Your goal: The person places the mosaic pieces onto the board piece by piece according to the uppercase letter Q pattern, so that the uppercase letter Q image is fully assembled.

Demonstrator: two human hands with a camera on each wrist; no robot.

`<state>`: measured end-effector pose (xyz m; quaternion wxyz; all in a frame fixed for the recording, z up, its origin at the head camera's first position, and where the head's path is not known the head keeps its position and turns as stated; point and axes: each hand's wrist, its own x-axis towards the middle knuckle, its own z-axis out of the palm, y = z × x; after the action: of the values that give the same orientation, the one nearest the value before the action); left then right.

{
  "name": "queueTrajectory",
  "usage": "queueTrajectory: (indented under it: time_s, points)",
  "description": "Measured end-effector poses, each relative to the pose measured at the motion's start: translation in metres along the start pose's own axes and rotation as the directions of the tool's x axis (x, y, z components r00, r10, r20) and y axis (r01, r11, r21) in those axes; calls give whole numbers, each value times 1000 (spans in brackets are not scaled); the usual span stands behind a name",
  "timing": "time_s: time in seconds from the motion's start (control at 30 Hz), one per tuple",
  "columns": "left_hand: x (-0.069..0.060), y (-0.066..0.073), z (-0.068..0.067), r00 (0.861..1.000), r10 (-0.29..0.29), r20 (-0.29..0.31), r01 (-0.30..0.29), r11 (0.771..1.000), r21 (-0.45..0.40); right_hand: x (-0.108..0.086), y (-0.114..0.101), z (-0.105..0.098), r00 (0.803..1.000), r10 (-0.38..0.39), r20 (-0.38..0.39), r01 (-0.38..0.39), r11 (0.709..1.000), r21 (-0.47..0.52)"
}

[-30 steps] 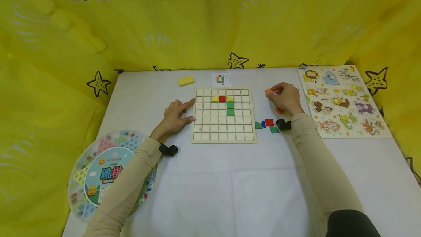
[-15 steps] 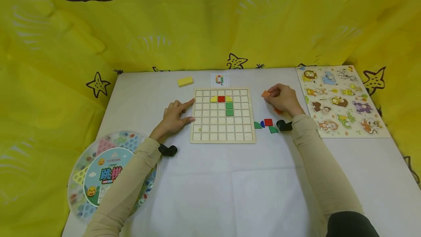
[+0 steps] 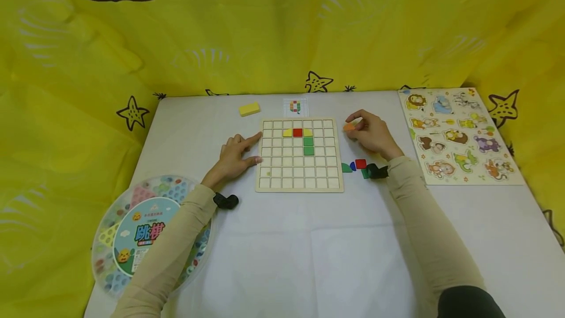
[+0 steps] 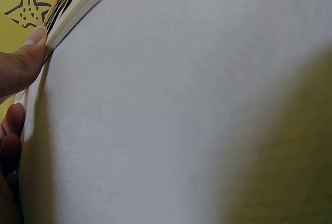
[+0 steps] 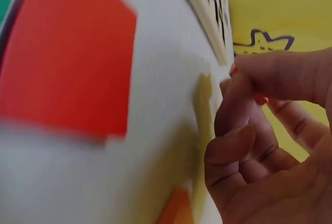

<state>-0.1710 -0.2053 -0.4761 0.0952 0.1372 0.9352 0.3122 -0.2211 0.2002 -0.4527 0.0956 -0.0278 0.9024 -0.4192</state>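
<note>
A wooden grid board [image 3: 282,172] lies mid-table, with a red square [image 3: 297,132] between two yellow quarter-rounds and two green squares [image 3: 308,146] set in its cells. My left hand [image 3: 233,157] touches the board's left edge with extended index finger and thumb. Just right of the board, my right hand [image 3: 372,134] pinches an orange piece [image 3: 349,126] between thumb and fingers; in the right wrist view those fingers mostly cover it. Another orange piece [image 5: 177,208] lies on the table below that hand. Near the board's right edge are a loose red square [image 3: 360,164], a blue piece [image 3: 352,166] and green quarter-rounds [image 3: 346,168].
Behind the board lie a pattern card [image 3: 295,107] and a yellow block [image 3: 249,109]. An animal puzzle board [image 3: 463,136] occupies the right side. A round Chinese checkers box [image 3: 145,234] sits under the left forearm. Yellow cloth [image 3: 265,28] hangs behind the table.
My right hand has moved left toward the board, carrying the orange piece. The other orange piece is now hidden in the head view. My left hand stays at the board's edge.
</note>
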Motion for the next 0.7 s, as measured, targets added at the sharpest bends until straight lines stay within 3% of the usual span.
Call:
queueTrajectory:
  time_s: [0.33, 0.7]
  points:
    - [0, 1, -1, 1000, 4, 8, -4, 1000, -8, -3, -22, 17, 997, -52, 63, 51, 998, 28]
    - [0, -1, 0, 1000, 19, -2, -19, 1000, 1, 0, -38, 38, 989, -125, 80, 122, 992, 46]
